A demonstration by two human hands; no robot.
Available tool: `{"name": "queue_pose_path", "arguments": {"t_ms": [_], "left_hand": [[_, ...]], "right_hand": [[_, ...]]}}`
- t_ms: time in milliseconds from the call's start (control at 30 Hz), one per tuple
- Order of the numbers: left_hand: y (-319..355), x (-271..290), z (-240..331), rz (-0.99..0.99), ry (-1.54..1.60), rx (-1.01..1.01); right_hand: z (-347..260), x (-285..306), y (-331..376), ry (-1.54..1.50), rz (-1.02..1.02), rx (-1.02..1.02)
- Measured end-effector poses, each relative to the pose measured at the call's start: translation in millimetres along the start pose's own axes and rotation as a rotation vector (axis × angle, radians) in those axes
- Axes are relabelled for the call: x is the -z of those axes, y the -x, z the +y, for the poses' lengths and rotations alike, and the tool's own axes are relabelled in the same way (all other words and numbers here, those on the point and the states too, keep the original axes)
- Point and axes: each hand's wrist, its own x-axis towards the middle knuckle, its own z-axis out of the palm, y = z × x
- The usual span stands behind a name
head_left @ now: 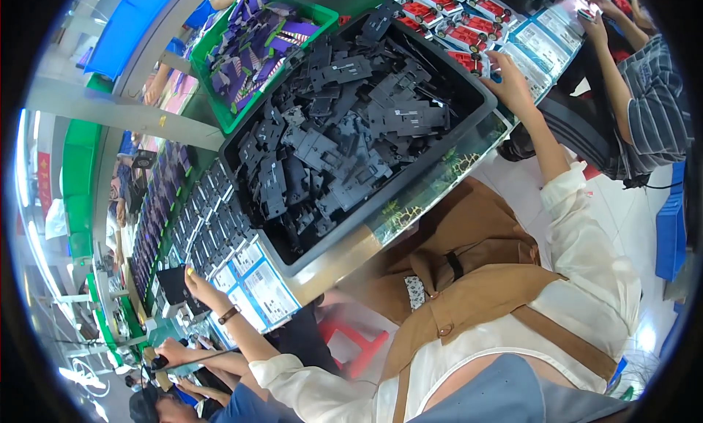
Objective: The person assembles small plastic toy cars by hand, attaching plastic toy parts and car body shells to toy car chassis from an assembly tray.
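My left hand [204, 289] is low on the left, its fingers closed at the edge of a flat black plastic part [173, 285]. Rows of small black parts [209, 218] lie just beyond it, beside a blue-and-white printed sheet [261, 288]. Over at the upper right, my right hand [512, 91] reaches to red toy cars [465, 36] set out in rows on white pieces. Its thumb and index finger are apart in a curve beside the nearest car. Between my hands stands a large black bin [359, 236] heaped with black plastic plates [340, 130].
A green crate [212, 105] of purple and striped pieces stands behind the bin. Rows of purple pieces [157, 211] run along the left. A person in a striped shirt [652, 108] works at the right; another person in blue [245, 401] is at the lower left.
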Motion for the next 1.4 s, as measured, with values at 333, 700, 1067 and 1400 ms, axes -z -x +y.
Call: {"name": "queue_pose_path", "arguments": {"t_ms": [333, 700, 1067, 1400], "left_hand": [[187, -38, 196, -0.226, 0.588, -0.001], [343, -120, 279, -0.962, 1.807, 0.376], [314, -81, 247, -0.605, 1.890, 0.634], [310, -57, 243, -0.589, 1.840, 0.624]], "right_hand": [[7, 55, 27, 0.075, 0.283, 0.080], [-158, 81, 104, -0.357, -0.093, 0.344], [-162, -17, 26, -0.031, 0.068, 0.662], [-197, 25, 4, -0.484, -0.210, 0.464]]}}
